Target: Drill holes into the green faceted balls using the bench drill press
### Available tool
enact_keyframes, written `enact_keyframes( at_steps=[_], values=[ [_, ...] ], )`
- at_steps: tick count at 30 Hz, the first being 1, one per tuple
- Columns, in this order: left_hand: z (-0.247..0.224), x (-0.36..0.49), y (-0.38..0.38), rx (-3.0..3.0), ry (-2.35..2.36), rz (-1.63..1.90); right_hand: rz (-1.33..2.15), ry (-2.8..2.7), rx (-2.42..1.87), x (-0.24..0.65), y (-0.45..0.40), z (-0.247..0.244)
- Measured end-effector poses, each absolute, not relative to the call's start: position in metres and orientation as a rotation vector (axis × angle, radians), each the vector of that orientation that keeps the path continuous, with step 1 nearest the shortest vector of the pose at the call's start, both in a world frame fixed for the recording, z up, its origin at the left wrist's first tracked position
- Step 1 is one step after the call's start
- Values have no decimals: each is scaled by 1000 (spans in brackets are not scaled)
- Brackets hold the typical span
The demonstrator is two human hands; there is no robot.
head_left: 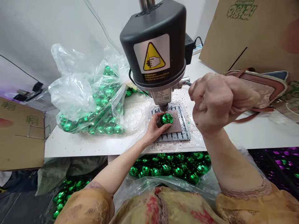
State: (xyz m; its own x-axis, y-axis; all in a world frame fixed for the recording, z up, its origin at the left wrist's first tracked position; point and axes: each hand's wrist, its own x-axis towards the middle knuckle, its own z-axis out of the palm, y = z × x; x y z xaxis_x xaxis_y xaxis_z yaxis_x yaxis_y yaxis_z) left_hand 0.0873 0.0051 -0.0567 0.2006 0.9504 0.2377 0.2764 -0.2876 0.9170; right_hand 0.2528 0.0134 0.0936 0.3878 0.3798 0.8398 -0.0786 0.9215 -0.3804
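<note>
Head view: a green ball (pixel 167 118) sits on a pad (pixel 178 127) atop a slotted plate (pixel 187 136) on the bench (pixel 81 146), as I watch from a distance. The left hand (pixel 156 127) is the nearer, its grip clamped on the ball, thumb along the near side, fingers around the left and far side. From that palm, the ball lies to the right and slightly away; being round, it offers me no long axis. What counts, I judge, is the vertical: the ball stands beneath the chuck (pixel 164 107) of the press (pixel 154 37), though I cannot tell whether the tip touches it. Higher and well apart to the right, the right hand (pixel 213 99) forms a fist clamped around the lever (pixel 188 83), hiding its outer end. Left of the plate, a clear bag (pixel 77 96) of green balls slumps on the bench.
</note>
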Motion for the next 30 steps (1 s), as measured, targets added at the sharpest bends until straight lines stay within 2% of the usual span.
enact_keyframes(
  at_steps=[25,30],
  values=[
    [-60,86,6,1721,1154,1127,74,-1189,-92,254,27,58],
    [-61,87,6,1707,1166,1125,132,-1118,-222,250,23,80]
  ],
)
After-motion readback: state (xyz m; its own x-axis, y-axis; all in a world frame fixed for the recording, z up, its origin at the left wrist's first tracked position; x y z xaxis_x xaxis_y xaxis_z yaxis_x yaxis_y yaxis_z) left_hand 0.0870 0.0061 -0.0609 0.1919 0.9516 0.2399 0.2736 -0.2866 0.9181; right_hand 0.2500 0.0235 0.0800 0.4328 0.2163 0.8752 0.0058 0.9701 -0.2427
